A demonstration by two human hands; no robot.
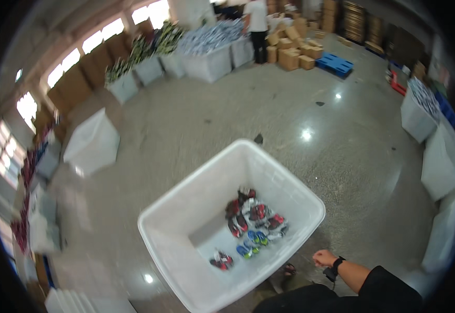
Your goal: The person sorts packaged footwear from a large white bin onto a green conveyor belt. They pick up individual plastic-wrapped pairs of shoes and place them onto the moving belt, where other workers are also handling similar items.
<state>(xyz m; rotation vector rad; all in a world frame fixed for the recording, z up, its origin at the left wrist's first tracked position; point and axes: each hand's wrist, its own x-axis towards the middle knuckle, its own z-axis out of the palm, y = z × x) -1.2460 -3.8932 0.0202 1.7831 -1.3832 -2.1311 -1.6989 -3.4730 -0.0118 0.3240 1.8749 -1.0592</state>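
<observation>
A large white plastic bin [157,208] with a rounded rim stands right in front of me. On its floor lie several pairs of small shoes, some wrapped in clear plastic. Red and black shoes [238,225] are heaped toward the far right side, blue and green shoes [257,238] lie nearer, and one red and dark pair [221,260] sits apart. My right hand [325,258] hangs just outside the bin's right edge, not touching it, its fingers curled with nothing visible in them. A black band with a small dark device circles that wrist. My left hand is out of the picture.
Grey concrete floor [185,120] surrounds the bin. Another white bin [94,141] stands at the left. Filled bins line the left, far and right sides. A person [257,26] stands at the back beside cardboard boxes [290,58] and a blue pallet [335,63].
</observation>
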